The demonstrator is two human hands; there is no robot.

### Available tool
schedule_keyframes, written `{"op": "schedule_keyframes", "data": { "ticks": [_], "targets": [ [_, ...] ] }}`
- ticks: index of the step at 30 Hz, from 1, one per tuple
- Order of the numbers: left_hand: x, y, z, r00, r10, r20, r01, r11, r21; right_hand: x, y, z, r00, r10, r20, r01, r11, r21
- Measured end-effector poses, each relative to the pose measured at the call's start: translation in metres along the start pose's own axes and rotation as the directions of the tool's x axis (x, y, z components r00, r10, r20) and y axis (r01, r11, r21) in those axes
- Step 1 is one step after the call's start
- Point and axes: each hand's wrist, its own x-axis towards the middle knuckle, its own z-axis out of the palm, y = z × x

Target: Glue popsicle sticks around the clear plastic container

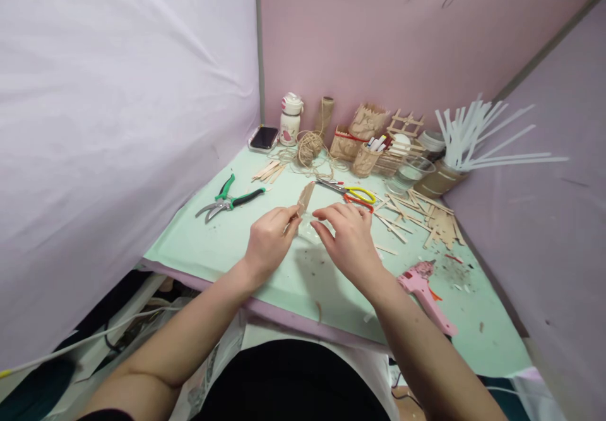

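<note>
My left hand pinches a small flat brown piece, apparently of wood, which stands up tilted from the fingertips. Just to its right, my right hand hovers with thumb and forefinger curved and apart; I see nothing between them. Beneath both hands a clear, shiny patch or sheet lies on the green-covered table. Scissors with yellow and red handles rest right behind my right hand. A pink glue gun lies beside my right forearm.
Green-handled pruning shears lie at the left. Loose wooden sticks are scattered at the right. Along the back stand a phone, a white bottle, a twine ball, a pen cup, a glass bowl and white glue sticks.
</note>
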Motion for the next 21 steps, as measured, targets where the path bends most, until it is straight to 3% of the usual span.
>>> {"op": "schedule_keyframes", "data": {
  "ticks": [11, 21],
  "targets": [
    [0.0, -0.001, 0.007, 0.995, -0.083, 0.048, 0.082, 0.997, 0.005, 0.018, -0.012, 0.01, 0.998, 0.039, -0.05, -0.035, 0.997, 0.068],
    [0.001, -0.004, 0.011, 0.999, -0.018, 0.028, 0.019, 1.0, -0.011, 0.018, -0.011, 0.015, 0.994, 0.078, -0.079, -0.073, 0.995, 0.071]
  ]
}}
